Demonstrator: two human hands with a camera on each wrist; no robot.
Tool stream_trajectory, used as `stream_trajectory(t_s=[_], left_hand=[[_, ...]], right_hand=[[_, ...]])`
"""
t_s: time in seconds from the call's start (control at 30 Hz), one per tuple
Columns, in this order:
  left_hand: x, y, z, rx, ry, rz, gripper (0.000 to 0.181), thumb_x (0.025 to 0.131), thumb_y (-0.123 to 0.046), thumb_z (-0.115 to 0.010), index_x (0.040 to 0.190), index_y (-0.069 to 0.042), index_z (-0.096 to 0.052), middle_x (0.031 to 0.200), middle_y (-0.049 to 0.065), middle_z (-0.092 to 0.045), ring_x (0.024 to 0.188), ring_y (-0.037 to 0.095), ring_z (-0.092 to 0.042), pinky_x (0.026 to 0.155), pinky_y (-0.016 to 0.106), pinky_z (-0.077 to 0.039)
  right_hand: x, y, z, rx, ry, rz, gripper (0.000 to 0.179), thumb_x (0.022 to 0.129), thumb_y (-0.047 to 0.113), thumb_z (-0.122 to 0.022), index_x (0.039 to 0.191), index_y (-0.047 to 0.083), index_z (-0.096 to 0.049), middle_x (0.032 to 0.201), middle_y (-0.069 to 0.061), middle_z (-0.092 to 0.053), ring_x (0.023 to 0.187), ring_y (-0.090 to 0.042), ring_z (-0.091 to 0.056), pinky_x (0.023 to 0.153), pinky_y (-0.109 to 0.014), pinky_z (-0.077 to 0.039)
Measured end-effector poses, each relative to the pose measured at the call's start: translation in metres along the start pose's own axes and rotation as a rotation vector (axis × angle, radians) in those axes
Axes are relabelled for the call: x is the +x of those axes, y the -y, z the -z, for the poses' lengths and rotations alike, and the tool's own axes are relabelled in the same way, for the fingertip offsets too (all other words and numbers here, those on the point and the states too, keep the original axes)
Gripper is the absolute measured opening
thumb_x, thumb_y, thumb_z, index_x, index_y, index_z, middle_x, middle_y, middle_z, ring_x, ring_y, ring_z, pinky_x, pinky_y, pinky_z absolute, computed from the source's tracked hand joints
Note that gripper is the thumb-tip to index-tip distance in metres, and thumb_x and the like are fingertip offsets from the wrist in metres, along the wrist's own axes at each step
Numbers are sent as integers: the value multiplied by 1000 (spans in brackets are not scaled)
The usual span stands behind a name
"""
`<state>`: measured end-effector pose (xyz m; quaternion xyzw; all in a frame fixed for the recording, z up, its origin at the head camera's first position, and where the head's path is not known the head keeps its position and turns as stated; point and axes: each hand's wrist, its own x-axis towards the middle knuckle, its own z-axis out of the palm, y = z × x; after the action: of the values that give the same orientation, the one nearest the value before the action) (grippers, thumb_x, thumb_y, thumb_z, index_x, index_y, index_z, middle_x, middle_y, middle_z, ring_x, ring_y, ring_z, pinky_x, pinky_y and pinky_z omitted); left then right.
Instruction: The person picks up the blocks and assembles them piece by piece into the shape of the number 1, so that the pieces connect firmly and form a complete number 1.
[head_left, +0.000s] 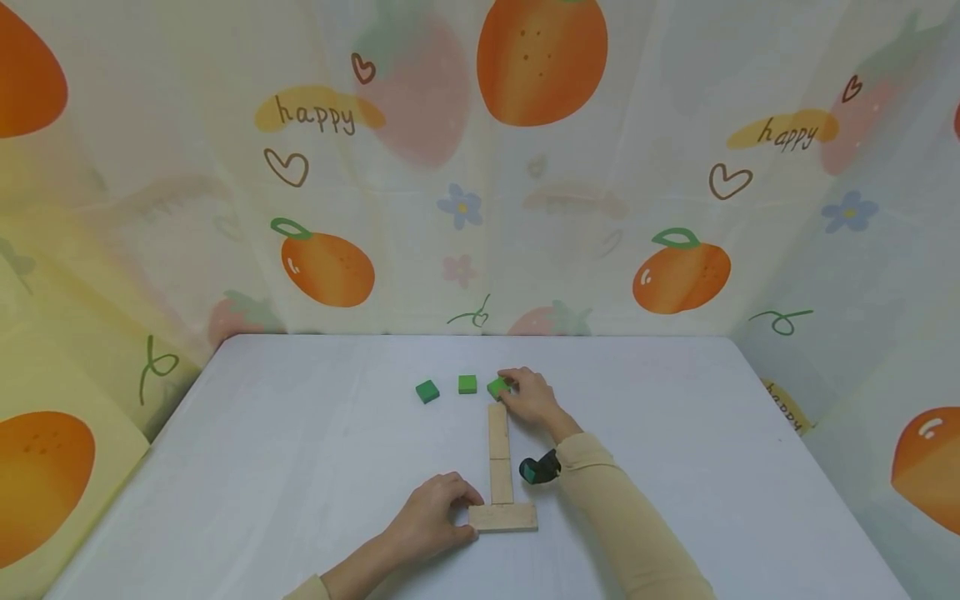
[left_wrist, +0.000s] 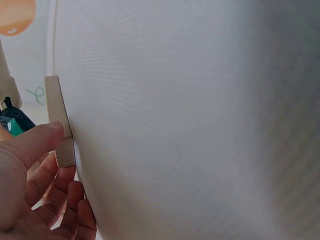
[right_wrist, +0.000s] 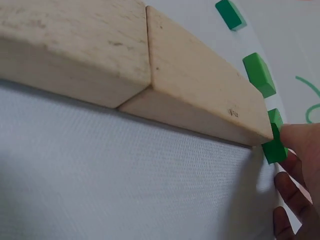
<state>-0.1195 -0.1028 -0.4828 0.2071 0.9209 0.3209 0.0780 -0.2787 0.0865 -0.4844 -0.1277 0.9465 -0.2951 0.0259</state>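
Observation:
My left hand (head_left: 426,517) holds the left end of a plain wooden block (head_left: 503,517) that lies crosswise, thumb on the near side and index finger on the far side. Two more wooden blocks, a nearer one (head_left: 502,481) and a farther one (head_left: 498,432), run end to end away from its middle, forming a T-like shape. At the far end, my right hand (head_left: 531,398) pinches a small green block (right_wrist: 274,150), which sits close to the wood. Whether they touch is unclear.
Left of the held green block lie a light green block (head_left: 467,384) and a darker green block (head_left: 427,392). A white table (head_left: 300,433) carries everything. Behind it hangs a fruit-printed cloth (head_left: 420,275). A dark wrist camera (head_left: 540,467) sits under the right forearm.

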Motion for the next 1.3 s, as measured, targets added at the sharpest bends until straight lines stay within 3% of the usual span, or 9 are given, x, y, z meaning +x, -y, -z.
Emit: stream_trajectory(t_s=[0.53, 1.3], left_hand=[[0, -1, 1, -2, 5, -3, 28, 68, -20, -78, 93, -22, -66, 86, -18, -54, 82, 1, -47, 73, 23, -46], [0, 0, 0, 4, -6, -35, 29, 66, -20, -80, 92, -21, -66, 84, -17, -55, 81, 1, -49, 72, 21, -46]], right_hand=[[-3, -2, -2, 29, -62, 34, 29, 88, 15, -56, 117, 9, -61, 110, -9, -62, 103, -26, -56, 89, -41, -44], [-5, -7, -1, 69, -32, 101, 27, 88, 16, -58, 113, 10, -64, 115, -9, -61, 112, -27, -53, 96, -43, -39]])
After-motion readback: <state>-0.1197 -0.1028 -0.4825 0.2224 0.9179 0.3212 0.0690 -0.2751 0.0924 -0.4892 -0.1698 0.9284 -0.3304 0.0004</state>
